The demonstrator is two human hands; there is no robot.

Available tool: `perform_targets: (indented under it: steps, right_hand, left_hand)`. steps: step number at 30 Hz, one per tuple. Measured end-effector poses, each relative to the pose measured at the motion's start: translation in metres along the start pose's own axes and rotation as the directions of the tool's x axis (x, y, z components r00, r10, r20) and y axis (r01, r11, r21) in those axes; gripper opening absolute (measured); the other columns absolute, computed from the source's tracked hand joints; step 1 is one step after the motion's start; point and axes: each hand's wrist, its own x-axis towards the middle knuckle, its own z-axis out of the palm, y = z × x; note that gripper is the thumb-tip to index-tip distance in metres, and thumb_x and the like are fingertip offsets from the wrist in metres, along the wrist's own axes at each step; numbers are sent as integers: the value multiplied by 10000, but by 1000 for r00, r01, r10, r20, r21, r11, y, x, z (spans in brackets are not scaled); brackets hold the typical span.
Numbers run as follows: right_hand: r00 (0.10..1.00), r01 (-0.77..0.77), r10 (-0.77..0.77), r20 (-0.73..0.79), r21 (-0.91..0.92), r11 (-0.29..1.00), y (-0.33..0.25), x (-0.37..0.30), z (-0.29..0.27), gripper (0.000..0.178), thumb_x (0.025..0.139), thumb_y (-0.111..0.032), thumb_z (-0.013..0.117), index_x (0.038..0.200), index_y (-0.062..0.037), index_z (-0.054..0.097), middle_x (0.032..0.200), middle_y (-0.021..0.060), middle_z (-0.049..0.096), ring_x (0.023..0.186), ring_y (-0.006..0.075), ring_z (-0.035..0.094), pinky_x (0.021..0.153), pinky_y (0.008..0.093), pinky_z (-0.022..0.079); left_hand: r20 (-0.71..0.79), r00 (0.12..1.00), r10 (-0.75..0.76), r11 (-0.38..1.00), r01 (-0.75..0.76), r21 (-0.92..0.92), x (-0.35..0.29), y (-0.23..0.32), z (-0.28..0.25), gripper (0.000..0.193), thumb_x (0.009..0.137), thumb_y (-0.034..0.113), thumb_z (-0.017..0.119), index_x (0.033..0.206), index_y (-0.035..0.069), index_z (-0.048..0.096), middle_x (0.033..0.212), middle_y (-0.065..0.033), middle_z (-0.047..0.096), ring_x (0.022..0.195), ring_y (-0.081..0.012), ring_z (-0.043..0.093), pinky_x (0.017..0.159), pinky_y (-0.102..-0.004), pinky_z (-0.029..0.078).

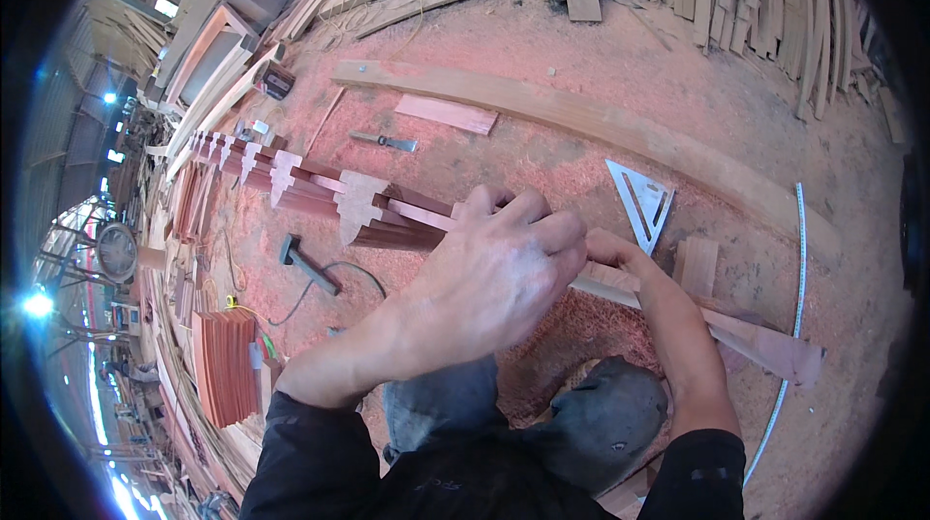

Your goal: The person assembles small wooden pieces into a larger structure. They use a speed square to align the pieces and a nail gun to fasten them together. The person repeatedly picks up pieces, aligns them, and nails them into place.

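Observation:
A long notched assembly of reddish timber, with stepped blocks set along it, runs from far left toward near right in front of my knees. A thin pale wooden strip lies along it and passes under my left hand. That hand is closed, its fingers curled down over the strip, and its back hides most of the grip. Just to its right is my right hand, with bent fingers pressed close to the left one. Whatever they hold is hidden. The timber's right end shows beyond my right forearm.
Ahead lie a chisel, a flat board, a long plank and a triangular square. A hammer is at left, beside stacked red slats. A measuring tape curves along the right. Pink sawdust covers the ground.

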Motion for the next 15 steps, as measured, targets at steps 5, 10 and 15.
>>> perform_targets:
  steps: [5,10,15]
  right_hand:
    - [1000,-10,11,-19,20,1000,-11,-8,-7,289,938,-234,637,1135,-168,836,1121,160,790,973,369,777,857,460,612]
    - [995,-103,103,14,24,994,-4,-8,-6,320,941,-250,625,1160,-160,839,1152,145,795,1027,352,771,895,436,604]
    - [992,112,-105,72,-97,989,17,14,11,358,944,-273,617,1181,-120,836,1180,144,803,1075,334,772,933,422,596]
  left_hand:
    - [4,1000,-9,1000,9,-7,2,1,0,267,860,205,731,1103,92,734,1180,-23,648,1014,-239,602,805,-418,422]
    - [-11,1000,-4,1000,3,-16,3,-1,0,252,861,200,729,1090,94,741,1169,-23,645,996,-242,596,797,-414,419]
    - [-15,1000,-9,1000,9,-11,2,2,1,256,856,208,731,1088,100,736,1148,-23,640,976,-241,591,782,-412,410]
